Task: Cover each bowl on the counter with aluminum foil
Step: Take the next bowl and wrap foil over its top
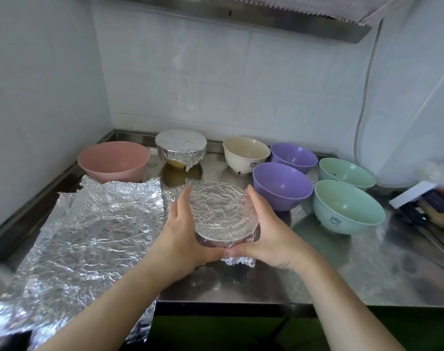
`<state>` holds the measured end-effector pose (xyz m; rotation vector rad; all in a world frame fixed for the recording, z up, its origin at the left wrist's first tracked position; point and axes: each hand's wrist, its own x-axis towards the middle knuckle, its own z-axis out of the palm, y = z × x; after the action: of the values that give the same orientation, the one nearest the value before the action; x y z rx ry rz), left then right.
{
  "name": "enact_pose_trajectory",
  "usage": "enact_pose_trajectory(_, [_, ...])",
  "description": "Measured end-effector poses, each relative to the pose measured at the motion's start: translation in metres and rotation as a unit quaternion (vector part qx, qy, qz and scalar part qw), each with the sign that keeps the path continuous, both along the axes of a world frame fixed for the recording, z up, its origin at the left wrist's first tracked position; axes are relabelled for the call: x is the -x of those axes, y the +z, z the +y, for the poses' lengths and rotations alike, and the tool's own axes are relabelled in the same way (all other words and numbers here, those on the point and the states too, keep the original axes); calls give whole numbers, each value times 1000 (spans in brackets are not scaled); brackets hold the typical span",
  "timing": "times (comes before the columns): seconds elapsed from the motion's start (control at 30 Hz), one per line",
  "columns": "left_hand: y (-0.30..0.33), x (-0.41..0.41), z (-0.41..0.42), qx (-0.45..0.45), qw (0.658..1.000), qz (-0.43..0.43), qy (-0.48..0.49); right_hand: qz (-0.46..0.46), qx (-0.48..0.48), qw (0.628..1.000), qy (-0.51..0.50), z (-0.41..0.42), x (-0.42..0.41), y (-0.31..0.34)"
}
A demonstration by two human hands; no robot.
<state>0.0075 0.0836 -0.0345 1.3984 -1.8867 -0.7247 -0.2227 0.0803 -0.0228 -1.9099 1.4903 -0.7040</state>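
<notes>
The left hand [182, 229] and right hand [264, 231] clamp the foiled bowl [224, 214] between them, one on each flank, thumbs meeting at its near rim. Left of the bowl lie loose foil sheets [89, 239]; right of it, nearer the right hand, an uncovered purple bowl [281, 186].

Left hand [182, 231], right hand [266, 231] cupped inward, thumbs meeting, forearms extended.

Two foil-covered bowls [180, 148] at twelve o'clock and centre; six bare bowls: one pink [113, 162], one cream [246, 154], two purple [283, 186], two green [348, 206]; loose foil sheets [89, 224] at nine o'clock, number unclear.
</notes>
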Motion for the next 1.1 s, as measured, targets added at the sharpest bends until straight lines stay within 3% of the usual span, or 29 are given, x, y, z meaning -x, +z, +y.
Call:
enact_pose_trajectory(0.23, [-1,-1,1,25,999,-35,4,-2,11,1000,-6,1,-4,-6])
enact_pose_trajectory(0.5, [8,-21,-6,-34,995,-68,-67,-22,-64,996,60,-8,25,6])
enact_pose_trajectory(0.7, [6,-12,-3,-7,993,-118,-13,11,-14,1000,21,-7,18,3])
enact_pose_trajectory(1.1, [4,1,5,22,991,-127,46,3,31,999,-11,-4,4,-1])
